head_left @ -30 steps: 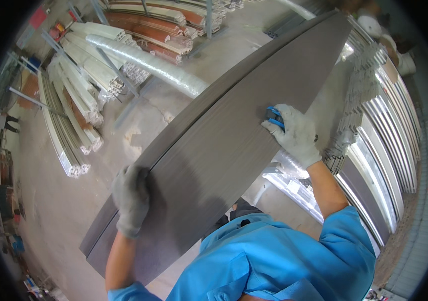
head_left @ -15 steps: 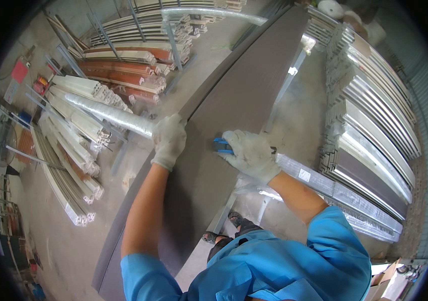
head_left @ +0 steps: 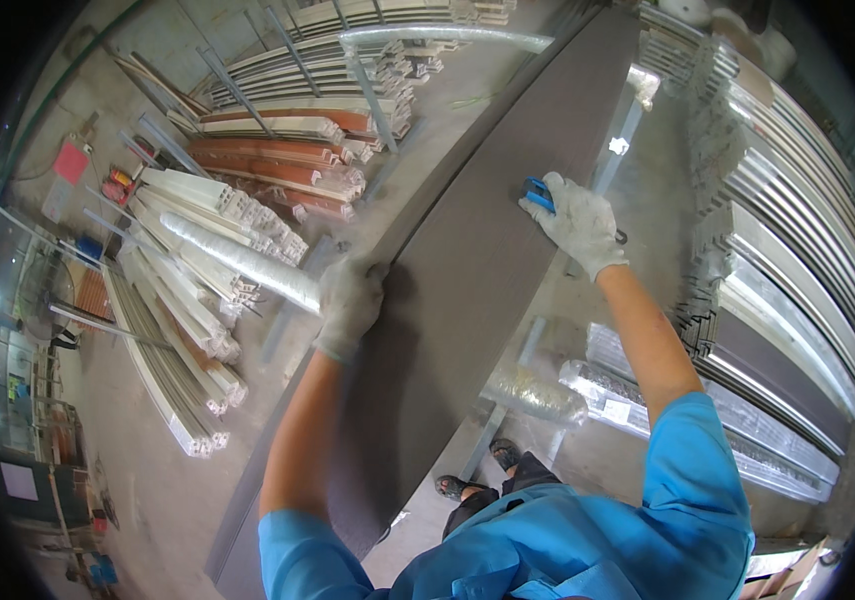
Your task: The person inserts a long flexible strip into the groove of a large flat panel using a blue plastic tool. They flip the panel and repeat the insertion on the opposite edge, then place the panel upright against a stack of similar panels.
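Note:
A long dark grey-brown panel (head_left: 477, 235) runs from the lower left to the far upper right, with a folded edge or second layer along its left side. My left hand (head_left: 352, 303), in a whitish work glove, is closed on that left edge, its fingertips partly hidden. Farther up, near the panel's right edge, my gloved right hand (head_left: 581, 225) is closed around a blue hand tool (head_left: 539, 194). The blue end sticks out past the fingers and a small dark part shows by the wrist; its exact kind is unclear.
Bundles of white profiles (head_left: 162, 345) and brown profiles (head_left: 257, 165) lie on racks at the left. Silvery stacked profiles (head_left: 787, 240) fill the right side. Film-wrapped lengths (head_left: 637, 400) and a wrapped support bar (head_left: 532, 395) are close to the panel's right edge, near my feet.
My right hand has moved up and to the right along the panel with the blue tool. My left hand stays on the left edge, and the whole view has shifted slightly.

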`<state>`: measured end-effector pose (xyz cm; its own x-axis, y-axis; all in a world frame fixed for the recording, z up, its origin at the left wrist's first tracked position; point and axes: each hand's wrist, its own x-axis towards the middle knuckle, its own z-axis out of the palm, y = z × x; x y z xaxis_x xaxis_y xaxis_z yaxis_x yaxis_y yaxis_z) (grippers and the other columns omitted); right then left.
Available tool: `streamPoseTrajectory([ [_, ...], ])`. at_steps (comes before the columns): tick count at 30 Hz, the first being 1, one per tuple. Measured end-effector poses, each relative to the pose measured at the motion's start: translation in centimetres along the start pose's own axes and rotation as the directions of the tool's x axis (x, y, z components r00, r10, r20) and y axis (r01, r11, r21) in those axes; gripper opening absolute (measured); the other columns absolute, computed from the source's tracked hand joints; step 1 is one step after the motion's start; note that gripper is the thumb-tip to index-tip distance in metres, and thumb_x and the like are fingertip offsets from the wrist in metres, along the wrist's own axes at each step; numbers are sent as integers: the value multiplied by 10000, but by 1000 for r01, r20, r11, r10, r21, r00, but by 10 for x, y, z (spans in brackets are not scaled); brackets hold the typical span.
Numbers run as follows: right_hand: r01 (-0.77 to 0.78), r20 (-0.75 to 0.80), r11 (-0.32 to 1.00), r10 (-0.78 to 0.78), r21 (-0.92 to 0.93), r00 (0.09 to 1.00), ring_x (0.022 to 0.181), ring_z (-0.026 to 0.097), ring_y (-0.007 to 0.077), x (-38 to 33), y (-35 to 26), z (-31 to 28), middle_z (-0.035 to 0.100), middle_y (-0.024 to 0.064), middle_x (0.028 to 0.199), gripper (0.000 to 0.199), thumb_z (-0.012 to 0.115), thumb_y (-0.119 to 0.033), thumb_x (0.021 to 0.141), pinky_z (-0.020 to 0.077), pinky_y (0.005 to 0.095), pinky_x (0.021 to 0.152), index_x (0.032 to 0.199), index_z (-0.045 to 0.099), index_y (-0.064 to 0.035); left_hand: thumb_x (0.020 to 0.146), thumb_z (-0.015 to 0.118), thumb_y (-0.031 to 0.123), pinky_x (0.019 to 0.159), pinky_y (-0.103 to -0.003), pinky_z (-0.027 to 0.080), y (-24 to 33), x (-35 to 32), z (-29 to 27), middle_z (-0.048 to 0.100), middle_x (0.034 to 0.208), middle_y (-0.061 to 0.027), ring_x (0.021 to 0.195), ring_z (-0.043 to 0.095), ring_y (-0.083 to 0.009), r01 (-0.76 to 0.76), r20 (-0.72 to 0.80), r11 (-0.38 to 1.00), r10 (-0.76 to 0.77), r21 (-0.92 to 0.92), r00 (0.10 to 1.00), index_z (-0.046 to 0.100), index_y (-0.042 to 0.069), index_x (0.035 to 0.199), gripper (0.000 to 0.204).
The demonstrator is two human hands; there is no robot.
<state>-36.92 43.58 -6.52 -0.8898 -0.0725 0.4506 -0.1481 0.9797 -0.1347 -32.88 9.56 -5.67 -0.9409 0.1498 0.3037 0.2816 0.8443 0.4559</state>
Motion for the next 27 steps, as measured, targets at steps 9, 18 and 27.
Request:
streamPoseTrajectory([
  [9,68,-118,984,-48,166,992,730,715,297,12,-3,11,699,79,819,358,743,-421,877,573,402,621,997,603,-114,879,653,254,792,-506,531,34,139,86,721,896,-185,875,683,-413,-129,9,986,129,101,992,755,98,927,192],
  [18,70,-177,964,-24,258,984,710,695,302,14,-2,16,679,83,800,314,763,-337,855,549,414,603,1007,593,-120,861,692,262,852,-439,575,76,240,140,753,973,-157,970,717,-365,-39,65,985,28,169,998,798,137,953,189],
  [27,31,-114,957,2,289,993,762,704,304,14,-3,13,691,84,846,337,758,-370,870,559,412,654,1009,590,-112,894,661,345,820,-531,509,46,196,99,699,937,-232,930,661,-451,-183,115,980,174,73,978,755,85,945,282],
])
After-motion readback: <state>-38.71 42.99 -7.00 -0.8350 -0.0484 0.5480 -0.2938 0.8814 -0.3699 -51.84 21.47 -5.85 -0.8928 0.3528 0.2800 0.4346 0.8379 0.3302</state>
